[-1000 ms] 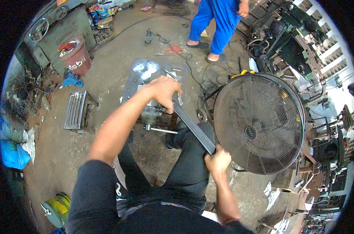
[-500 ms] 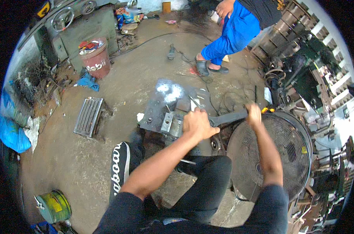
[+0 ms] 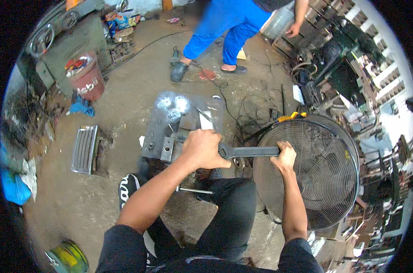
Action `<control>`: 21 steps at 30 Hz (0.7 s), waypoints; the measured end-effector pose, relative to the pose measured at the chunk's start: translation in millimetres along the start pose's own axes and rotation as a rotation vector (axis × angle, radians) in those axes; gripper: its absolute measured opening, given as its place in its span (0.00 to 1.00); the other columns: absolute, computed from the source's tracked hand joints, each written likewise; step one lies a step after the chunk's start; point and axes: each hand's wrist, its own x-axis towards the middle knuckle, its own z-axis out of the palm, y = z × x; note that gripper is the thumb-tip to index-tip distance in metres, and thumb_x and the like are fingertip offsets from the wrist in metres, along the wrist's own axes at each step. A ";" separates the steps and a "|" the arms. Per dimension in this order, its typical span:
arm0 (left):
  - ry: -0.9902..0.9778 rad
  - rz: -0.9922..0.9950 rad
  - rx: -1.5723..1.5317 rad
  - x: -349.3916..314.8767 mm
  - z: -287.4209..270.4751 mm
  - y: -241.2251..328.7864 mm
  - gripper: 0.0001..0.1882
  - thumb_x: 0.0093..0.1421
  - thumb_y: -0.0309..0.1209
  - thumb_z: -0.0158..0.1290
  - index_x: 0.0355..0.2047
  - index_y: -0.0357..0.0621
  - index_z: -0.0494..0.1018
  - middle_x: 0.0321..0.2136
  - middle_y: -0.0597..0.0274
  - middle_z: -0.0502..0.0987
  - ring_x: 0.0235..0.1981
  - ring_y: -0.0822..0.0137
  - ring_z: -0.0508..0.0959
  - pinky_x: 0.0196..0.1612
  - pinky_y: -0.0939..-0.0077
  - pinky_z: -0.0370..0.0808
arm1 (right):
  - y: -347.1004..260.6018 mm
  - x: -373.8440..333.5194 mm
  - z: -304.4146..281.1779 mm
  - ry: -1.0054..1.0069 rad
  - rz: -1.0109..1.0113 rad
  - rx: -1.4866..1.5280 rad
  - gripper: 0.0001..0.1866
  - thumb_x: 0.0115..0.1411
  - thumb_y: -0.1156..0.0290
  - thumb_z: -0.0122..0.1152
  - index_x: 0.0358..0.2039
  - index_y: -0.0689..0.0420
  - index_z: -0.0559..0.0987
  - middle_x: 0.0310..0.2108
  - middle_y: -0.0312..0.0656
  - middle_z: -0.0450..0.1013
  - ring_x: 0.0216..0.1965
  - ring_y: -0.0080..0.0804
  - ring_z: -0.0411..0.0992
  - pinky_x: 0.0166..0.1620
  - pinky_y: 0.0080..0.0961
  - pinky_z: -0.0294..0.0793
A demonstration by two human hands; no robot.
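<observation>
A long dark wrench [image 3: 254, 152] lies nearly level over the metal work table [image 3: 157, 119]. My right hand [image 3: 284, 157] is closed around the wrench's far right end, above the fan. My left hand [image 3: 202, 148] is closed over the wrench's head, with its thumb toward the handle; the head and whatever it fits on are mostly hidden beneath that hand. Just left of it is a steel vise block [image 3: 167, 148] with a round hole. A bare metal rod [image 3: 195, 191] sticks out below, near my knee. A flat metal piece [image 3: 188, 122] and a pale sheet [image 3: 206, 120] lie behind my left hand.
A large round floor fan [image 3: 306, 173] stands close by my right arm. A co-worker in blue trousers [image 3: 236, 29] stands beyond the table, near cables [image 3: 247, 113]. At left are a slatted stool [image 3: 85, 150], a red-brown bucket [image 3: 89, 82] and a yellow-green drum [image 3: 67, 258].
My right hand has pulled the wrench handle toward me, from slanting upward to nearly level. My left hand stays at its head. The co-worker has stepped left, and the view has shifted.
</observation>
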 end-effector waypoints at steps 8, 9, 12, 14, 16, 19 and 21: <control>-0.238 0.443 0.068 9.9 -9.0 -30.5 0.36 0.28 0.53 0.71 0.36 0.44 0.82 0.36 0.51 0.83 0.40 0.50 0.83 0.44 0.56 0.79 | -139.3 -204.8 -57.3 -0.384 0.601 -0.024 0.22 0.36 0.54 0.73 0.26 0.56 0.79 0.27 0.53 0.77 0.28 0.55 0.77 0.34 0.51 0.73; -0.283 0.502 0.052 12.6 -10.7 -34.1 0.36 0.29 0.51 0.72 0.39 0.46 0.82 0.39 0.55 0.82 0.43 0.52 0.82 0.46 0.57 0.78 | -157.1 -224.8 -63.1 -0.266 0.603 0.014 0.21 0.36 0.54 0.73 0.25 0.56 0.79 0.26 0.52 0.78 0.25 0.53 0.77 0.29 0.49 0.75; -0.341 0.636 0.022 16.5 -12.4 -40.3 0.36 0.29 0.51 0.72 0.40 0.46 0.82 0.40 0.56 0.82 0.44 0.50 0.81 0.46 0.57 0.78 | -188.9 -266.7 -72.0 -0.197 0.575 0.126 0.32 0.49 0.48 0.71 0.46 0.60 0.81 0.30 0.56 0.80 0.30 0.57 0.79 0.37 0.50 0.79; -0.261 0.666 -0.001 15.6 -8.4 -40.5 0.37 0.29 0.52 0.72 0.40 0.45 0.82 0.42 0.56 0.82 0.44 0.50 0.81 0.46 0.57 0.78 | -175.1 -250.6 -73.5 -0.169 0.526 0.024 0.32 0.49 0.47 0.71 0.44 0.61 0.81 0.29 0.56 0.80 0.30 0.56 0.80 0.36 0.49 0.79; -0.208 0.538 0.010 12.6 -0.4 -37.1 0.38 0.31 0.56 0.70 0.40 0.45 0.82 0.42 0.54 0.82 0.44 0.49 0.82 0.47 0.56 0.78 | -135.5 -206.4 -81.7 -0.206 0.450 -0.093 0.31 0.48 0.45 0.70 0.42 0.61 0.82 0.29 0.57 0.80 0.31 0.57 0.80 0.36 0.49 0.79; -0.010 0.104 -0.030 8.0 14.9 -23.7 0.44 0.34 0.67 0.66 0.43 0.45 0.81 0.41 0.50 0.82 0.44 0.49 0.82 0.49 0.58 0.78 | -55.0 -43.1 -74.0 0.166 0.027 -0.259 0.11 0.54 0.68 0.56 0.34 0.58 0.83 0.28 0.48 0.79 0.27 0.49 0.77 0.33 0.49 0.75; 0.216 -0.253 -0.202 8.5 26.9 -6.3 0.45 0.35 0.68 0.65 0.41 0.41 0.81 0.39 0.46 0.81 0.42 0.47 0.82 0.48 0.56 0.78 | -11.2 95.5 -50.6 -0.178 -0.063 -0.492 0.09 0.51 0.69 0.58 0.31 0.57 0.82 0.30 0.50 0.78 0.32 0.52 0.76 0.38 0.52 0.73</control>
